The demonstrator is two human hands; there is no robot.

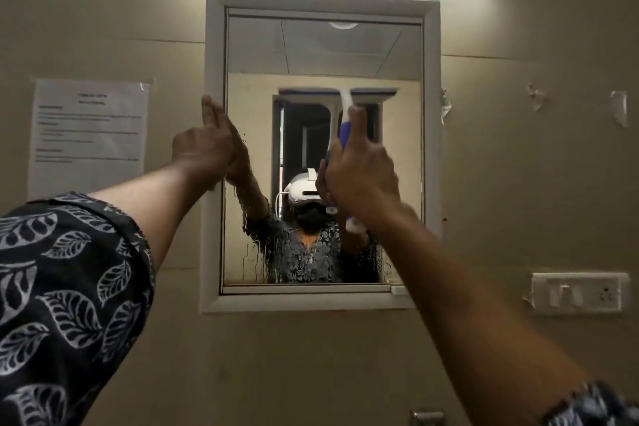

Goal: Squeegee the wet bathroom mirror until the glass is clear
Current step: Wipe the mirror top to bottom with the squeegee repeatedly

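Gripping one squeegee (340, 104), right hand (359, 173), one mirror (323, 52), left hand (211, 145) on frame

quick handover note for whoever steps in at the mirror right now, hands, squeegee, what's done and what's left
Left hand: open, resting on the left edge of the mirror frame.
Right hand: gripping the squeegee handle, blade horizontal against the glass just above mid-height.
Done: the upper glass looks free of drips.
Left: water streaks still run down the lower left; droplets show at the lower right. Pull the blade down over both.
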